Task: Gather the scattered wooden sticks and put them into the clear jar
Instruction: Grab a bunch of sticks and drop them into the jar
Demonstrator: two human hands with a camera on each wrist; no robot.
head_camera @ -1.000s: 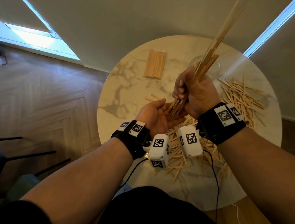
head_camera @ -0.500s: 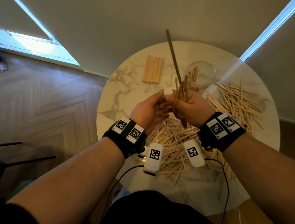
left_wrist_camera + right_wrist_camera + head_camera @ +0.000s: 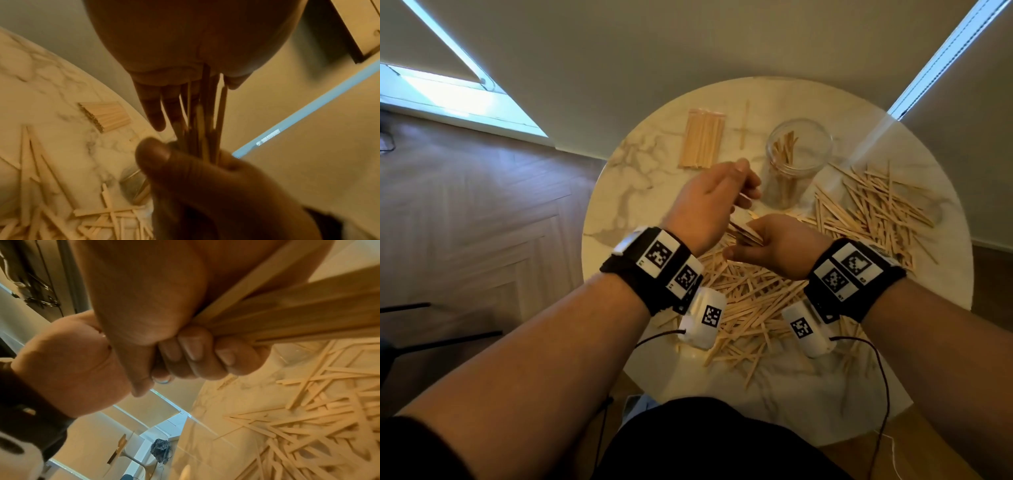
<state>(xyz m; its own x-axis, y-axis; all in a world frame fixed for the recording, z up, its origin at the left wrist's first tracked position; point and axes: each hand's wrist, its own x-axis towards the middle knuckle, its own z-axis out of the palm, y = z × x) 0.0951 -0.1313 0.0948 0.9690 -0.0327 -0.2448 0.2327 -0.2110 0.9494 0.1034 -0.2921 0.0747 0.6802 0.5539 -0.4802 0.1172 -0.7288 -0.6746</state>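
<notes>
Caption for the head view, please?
Right hand grips a bundle of wooden sticks, left hand touching it, near the clear jar on the stick-strewn marble table.

The clear jar [image 3: 799, 150] stands open-mouthed on the round marble table [image 3: 616, 205], with leaning sticks [image 3: 784, 150] against its left inner wall. The left hand [image 3: 709, 202] hangs just beside its near-left flank, and the right hand [image 3: 777, 246] is nearer, gripping a handful of sticks [image 3: 746, 234]. Scattered sticks [image 3: 876, 205] crowd the jar's right. Bare marble lies between the jar and the neat stick bundle [image 3: 702, 138], where one loose stick [image 3: 745, 123] lies.
</notes>
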